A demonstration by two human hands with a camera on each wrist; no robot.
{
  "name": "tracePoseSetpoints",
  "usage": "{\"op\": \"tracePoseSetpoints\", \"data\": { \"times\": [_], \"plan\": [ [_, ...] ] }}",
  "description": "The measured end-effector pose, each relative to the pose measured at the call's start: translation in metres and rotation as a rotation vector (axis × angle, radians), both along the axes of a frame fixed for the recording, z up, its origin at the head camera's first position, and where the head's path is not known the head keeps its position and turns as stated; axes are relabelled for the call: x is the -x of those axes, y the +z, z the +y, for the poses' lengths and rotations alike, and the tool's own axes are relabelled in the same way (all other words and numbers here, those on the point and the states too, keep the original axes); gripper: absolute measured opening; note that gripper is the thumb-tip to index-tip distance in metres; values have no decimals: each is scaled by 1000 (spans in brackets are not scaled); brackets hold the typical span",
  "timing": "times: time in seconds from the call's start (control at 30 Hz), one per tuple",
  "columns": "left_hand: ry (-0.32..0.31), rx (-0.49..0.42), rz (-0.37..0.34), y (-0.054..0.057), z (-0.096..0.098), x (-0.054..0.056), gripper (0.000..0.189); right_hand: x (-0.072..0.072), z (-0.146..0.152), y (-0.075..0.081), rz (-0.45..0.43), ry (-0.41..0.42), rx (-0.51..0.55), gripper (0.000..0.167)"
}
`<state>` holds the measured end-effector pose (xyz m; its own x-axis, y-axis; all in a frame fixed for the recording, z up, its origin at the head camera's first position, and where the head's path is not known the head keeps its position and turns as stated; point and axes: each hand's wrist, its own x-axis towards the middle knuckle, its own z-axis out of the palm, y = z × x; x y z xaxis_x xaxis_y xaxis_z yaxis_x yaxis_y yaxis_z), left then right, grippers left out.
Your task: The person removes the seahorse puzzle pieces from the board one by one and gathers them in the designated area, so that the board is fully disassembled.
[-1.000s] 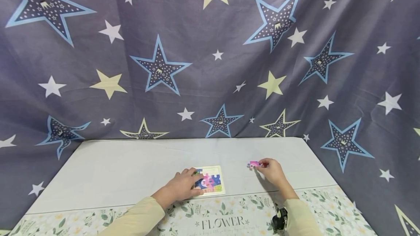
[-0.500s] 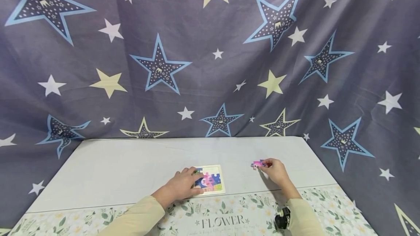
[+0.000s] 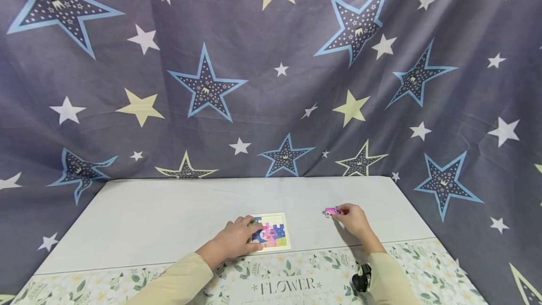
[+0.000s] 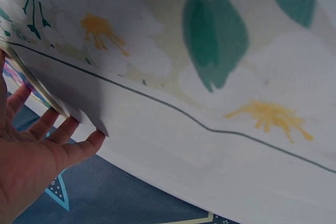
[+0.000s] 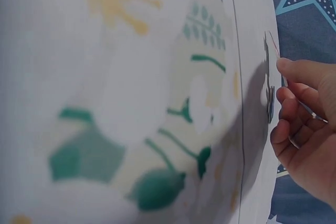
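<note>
The right hand (image 3: 354, 220) pinches a puzzle piece (image 3: 330, 212) — right of the tray (image 3: 288, 232). Left hand (image 3: 234, 240), fingers spread, touches the tray.

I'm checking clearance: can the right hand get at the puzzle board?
Probably yes: the right hand holds a puzzle piece, but only tabletop separates that from the puzzle board, whose left side the left hand covers.

Head view bright, even; wrist views dim, near floral cloth (image 5: 131, 93) blurred; shadow (image 5: 254, 124) beside right hand (image 5: 310, 135)
</note>
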<state>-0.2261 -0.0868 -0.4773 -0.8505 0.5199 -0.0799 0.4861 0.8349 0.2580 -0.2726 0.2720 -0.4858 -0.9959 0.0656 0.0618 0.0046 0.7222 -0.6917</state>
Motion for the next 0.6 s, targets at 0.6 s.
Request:
{"op": "tracePoseSetpoints", "data": {
  "times": [0.6],
  "plan": [
    [7,9,-5,2,1,0,63,10,-9,-4,-8,17,-29,12]
  ]
}}
